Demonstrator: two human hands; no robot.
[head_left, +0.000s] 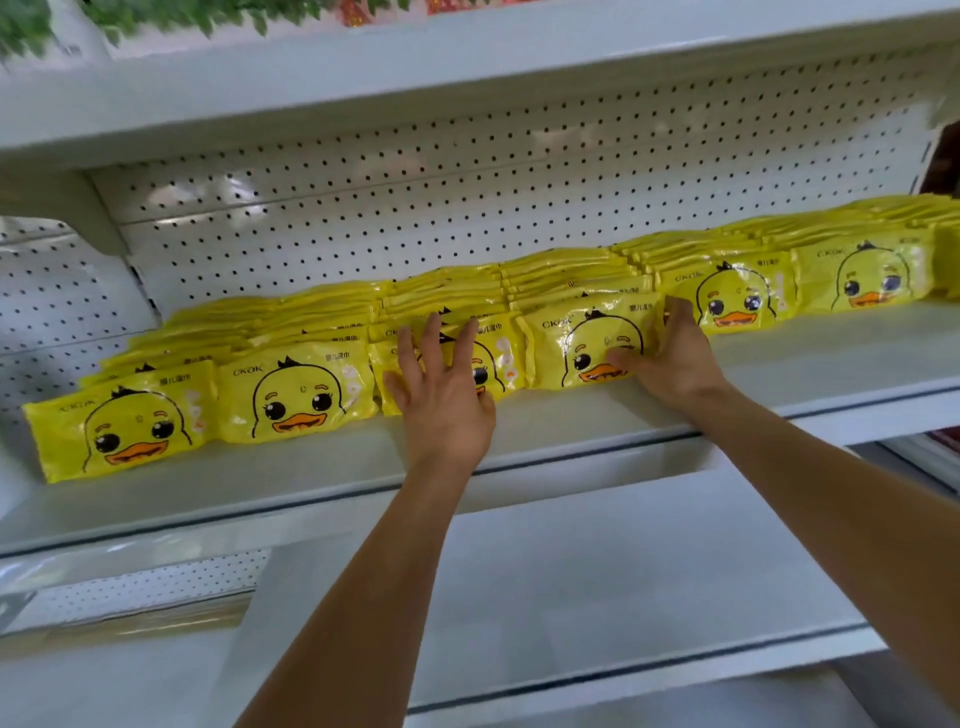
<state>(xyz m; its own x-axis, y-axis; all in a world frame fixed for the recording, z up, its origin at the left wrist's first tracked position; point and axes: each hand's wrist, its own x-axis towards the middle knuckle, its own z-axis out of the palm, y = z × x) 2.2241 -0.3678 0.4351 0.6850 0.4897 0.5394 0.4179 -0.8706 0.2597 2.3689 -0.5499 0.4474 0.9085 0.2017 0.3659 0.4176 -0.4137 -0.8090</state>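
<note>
Several rows of yellow duck-face wipe packs stand upright along a white shelf (571, 431). My left hand (441, 395) lies flat with spread, straight fingers against the front pack of the third row (496, 353). My right hand (670, 353) holds the front pack of the fourth row (587, 345) at its right edge, thumb on the duck's beak and fingers on the pack's right side. Further front packs stand at the far left (124, 421), left of centre (296, 389) and to the right (732, 296), (862, 275).
A white pegboard back panel (467, 192) rises behind the packs. Another shelf (467, 57) hangs overhead with green leaves at the top left. Lower white shelves (623, 597) jut out below my forearms. A bare strip of shelf runs in front of the packs.
</note>
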